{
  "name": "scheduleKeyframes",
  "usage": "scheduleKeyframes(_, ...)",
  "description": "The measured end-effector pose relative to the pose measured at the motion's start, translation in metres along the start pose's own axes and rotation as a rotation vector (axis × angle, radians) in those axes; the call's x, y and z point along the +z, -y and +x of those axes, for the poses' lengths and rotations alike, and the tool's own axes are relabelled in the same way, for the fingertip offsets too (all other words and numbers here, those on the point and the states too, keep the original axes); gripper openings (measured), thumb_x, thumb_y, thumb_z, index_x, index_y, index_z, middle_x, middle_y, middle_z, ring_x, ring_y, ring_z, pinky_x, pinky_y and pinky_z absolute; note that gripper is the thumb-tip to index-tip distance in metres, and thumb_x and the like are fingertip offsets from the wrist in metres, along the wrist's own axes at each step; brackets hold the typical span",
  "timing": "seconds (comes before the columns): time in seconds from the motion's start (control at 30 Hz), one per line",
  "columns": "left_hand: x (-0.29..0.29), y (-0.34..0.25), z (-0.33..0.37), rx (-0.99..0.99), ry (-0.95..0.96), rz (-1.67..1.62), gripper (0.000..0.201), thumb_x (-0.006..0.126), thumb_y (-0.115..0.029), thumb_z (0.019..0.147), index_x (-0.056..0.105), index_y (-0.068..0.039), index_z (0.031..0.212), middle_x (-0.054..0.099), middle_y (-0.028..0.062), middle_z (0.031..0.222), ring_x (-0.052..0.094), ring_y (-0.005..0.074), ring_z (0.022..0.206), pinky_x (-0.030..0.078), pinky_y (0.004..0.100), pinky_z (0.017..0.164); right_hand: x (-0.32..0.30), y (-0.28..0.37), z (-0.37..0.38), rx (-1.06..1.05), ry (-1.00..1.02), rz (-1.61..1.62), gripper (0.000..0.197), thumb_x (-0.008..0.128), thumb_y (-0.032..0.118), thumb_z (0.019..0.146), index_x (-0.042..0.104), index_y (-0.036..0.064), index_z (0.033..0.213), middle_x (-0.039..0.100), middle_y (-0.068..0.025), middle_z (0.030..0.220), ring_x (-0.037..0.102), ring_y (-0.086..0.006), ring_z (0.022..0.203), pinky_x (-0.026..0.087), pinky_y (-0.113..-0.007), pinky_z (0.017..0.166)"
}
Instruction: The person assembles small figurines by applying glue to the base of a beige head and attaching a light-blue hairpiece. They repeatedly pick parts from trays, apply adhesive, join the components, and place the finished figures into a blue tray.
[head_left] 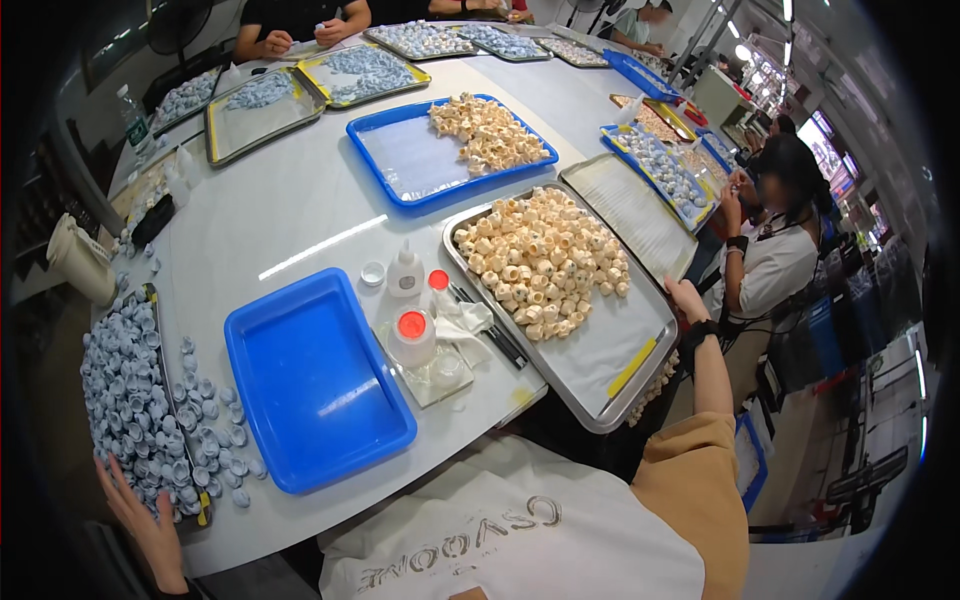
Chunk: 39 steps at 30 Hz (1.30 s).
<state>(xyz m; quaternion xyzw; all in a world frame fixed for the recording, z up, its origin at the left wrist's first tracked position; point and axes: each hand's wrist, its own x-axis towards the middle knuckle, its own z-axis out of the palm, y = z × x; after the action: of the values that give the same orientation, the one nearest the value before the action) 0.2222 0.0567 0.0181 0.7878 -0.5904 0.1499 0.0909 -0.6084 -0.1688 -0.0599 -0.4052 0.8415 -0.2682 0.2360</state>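
At the lower left, my left hand (145, 525) is open, fingers stretched out against the near edge of a heap of small grey-blue cup-shaped pieces (125, 390). The heap fills a dark-edged tray (165, 365), and more pieces have spilled beside it. My right hand (688, 300) grips the right rim of a metal tray (570, 375); some of its fingers are hidden. Small hollow peach-coloured pieces (545, 255) are piled on that tray, which juts past the table's edge. Between my hands lies a bare blue plastic tray (315, 385).
A red-topped jar (412, 338), a white squeeze bottle (405, 270), dark pen-like tools (500, 340) and a crumpled white cloth (462, 322) stand mid-table. Another blue tray (400, 190) holds peach pieces. A beige pitcher (80, 260) is far left. Co-workers sit across and to the right.
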Motion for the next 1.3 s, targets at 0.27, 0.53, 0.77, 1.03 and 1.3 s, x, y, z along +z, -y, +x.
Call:
scheduleKeyframes(0.27, -0.003, -0.024, 0.004, -0.041, 0.101, -0.011, 0.087, 0.067, -0.037, 0.07, 0.025, -0.011, 0.141, 0.014, 0.0194, 0.146, 0.014, 0.0405, 0.133, 0.012, 0.0523, 0.106, -0.011, 0.022, -0.032, -0.296, -0.358, -0.531, 0.048, 0.044, 0.045, 0.088, 0.048, 0.0019, 0.109, 0.059, -0.029, 0.095, 0.054, -0.0454, 0.093, 0.043, -0.049, 0.078)
scheduleKeyframes(0.53, -0.025, 0.008, 0.101, -0.068, 0.149, -0.012, 0.085, 0.069, -0.045, 0.069, 0.028, -0.019, 0.139, 0.015, 0.0211, 0.145, 0.013, 0.0448, 0.132, 0.017, 0.0603, 0.101, 0.01, 0.146, -0.169, -0.764, -0.205, -0.113, 0.036, 0.046, 0.016, 0.093, 0.042, -0.0004, 0.125, 0.053, -0.0142, 0.109, 0.05, -0.021, 0.098, 0.039, -0.032, 0.083)
scheduleKeyframes(0.77, 0.013, 0.006, 0.108, 0.022, 0.167, -0.201, 0.081, 0.071, -0.039, 0.067, 0.035, -0.014, 0.135, 0.035, 0.0189, 0.132, 0.029, 0.0365, 0.125, 0.025, 0.0424, 0.104, 0.054, 0.169, -0.269, -1.108, 0.016, 0.134, 0.048, 0.046, 0.031, 0.089, 0.042, -0.0047, 0.121, 0.047, -0.0171, 0.118, 0.047, -0.0256, 0.107, 0.039, -0.036, 0.085)
scheduleKeyframes(1.03, 0.027, -0.009, 0.11, 0.1, -0.045, -0.086, 0.053, 0.07, -0.027, 0.068, 0.052, -0.008, 0.114, 0.049, 0.0125, 0.103, 0.044, 0.0318, 0.1, 0.037, 0.0388, 0.09, 0.091, 0.183, -0.291, -1.217, 0.227, 0.113, 0.036, 0.048, 0.024, 0.086, 0.049, -0.0039, 0.109, 0.05, -0.0192, 0.111, 0.051, -0.0276, 0.098, 0.042, -0.034, 0.078)
scheduleKeyframes(1.3, 0.038, -0.045, 0.11, 0.19, -0.002, -0.243, 0.031, 0.065, -0.02, 0.071, 0.058, -0.009, 0.099, 0.047, 0.0127, 0.099, 0.048, 0.0305, 0.096, 0.044, 0.0379, 0.078, 0.092, 0.188, -0.297, -1.174, 0.294, 0.08, 0.035, 0.052, 0.03, 0.085, 0.052, -0.0003, 0.104, 0.052, -0.0192, 0.108, 0.052, -0.03, 0.097, 0.041, -0.038, 0.085)
